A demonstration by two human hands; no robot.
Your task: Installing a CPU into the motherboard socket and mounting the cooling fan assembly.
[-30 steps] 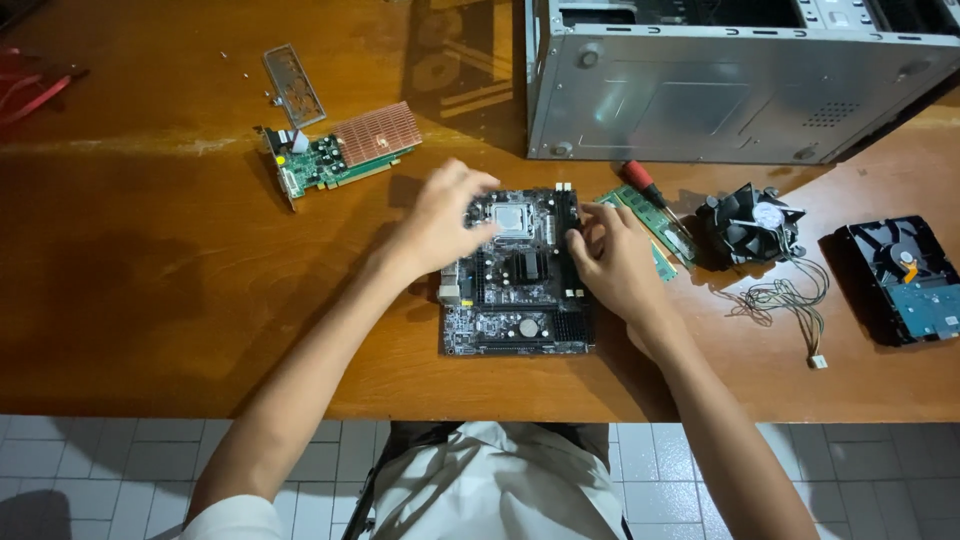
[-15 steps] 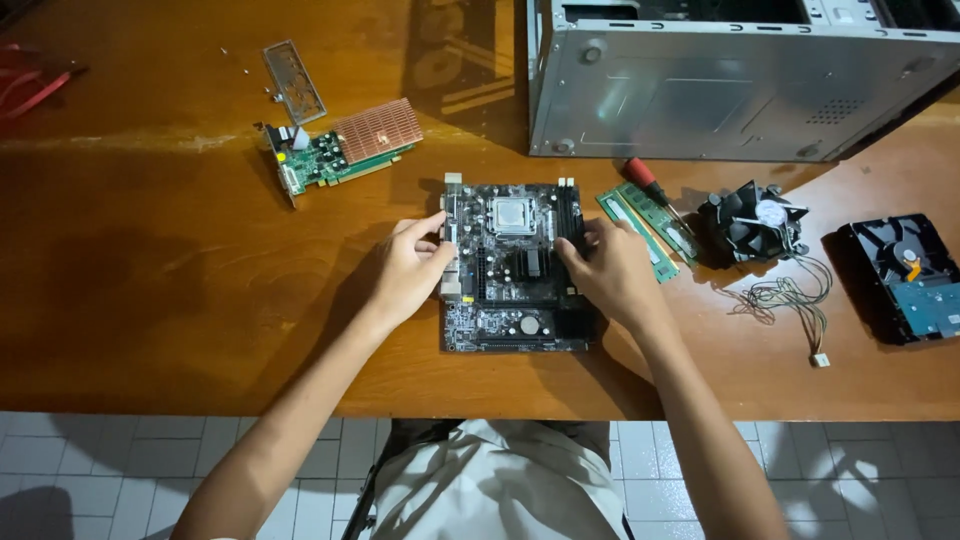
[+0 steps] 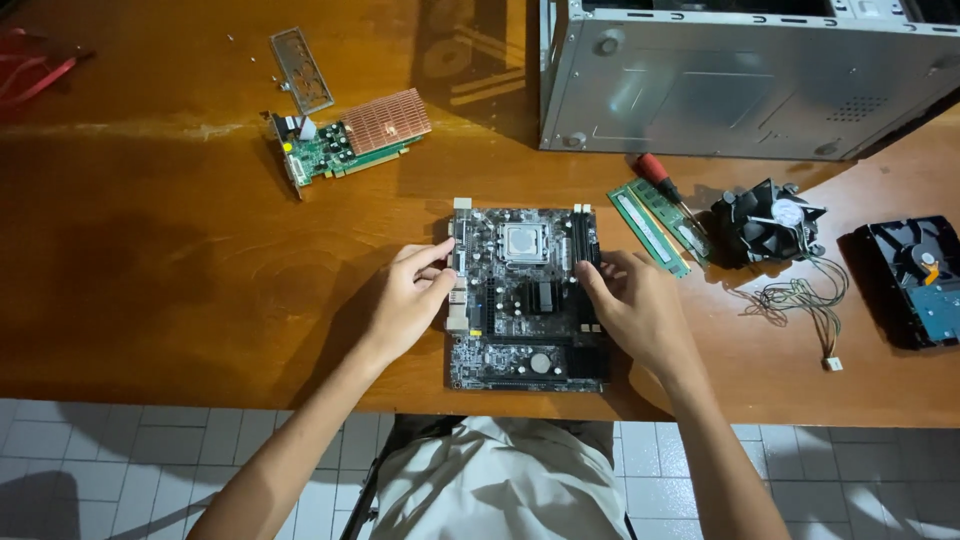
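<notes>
A dark motherboard (image 3: pixel 525 300) with a silver processor socket lies flat on the brown wooden table (image 3: pixel 180 280), near its front edge. My left hand (image 3: pixel 408 300) grips the board's left edge, fingers curled around the port side. On the opposite side, my right hand (image 3: pixel 635 305) holds the right edge by the memory slots. Both hands stay on the board's sides, leaving its middle uncovered.
A green graphics card with a copper heatsink (image 3: pixel 350 140) and a metal bracket (image 3: pixel 300 68) lie at back left. A grey computer case (image 3: pixel 740 75) stands at back right. Memory sticks (image 3: pixel 650 228), a red-handled screwdriver (image 3: pixel 660 180), a cooler fan (image 3: pixel 768 222) with wires and a hard drive (image 3: pixel 920 280) lie right.
My hands have slid off the top of the motherboard to its left and right edges, and the board now lies slightly nearer the table's front.
</notes>
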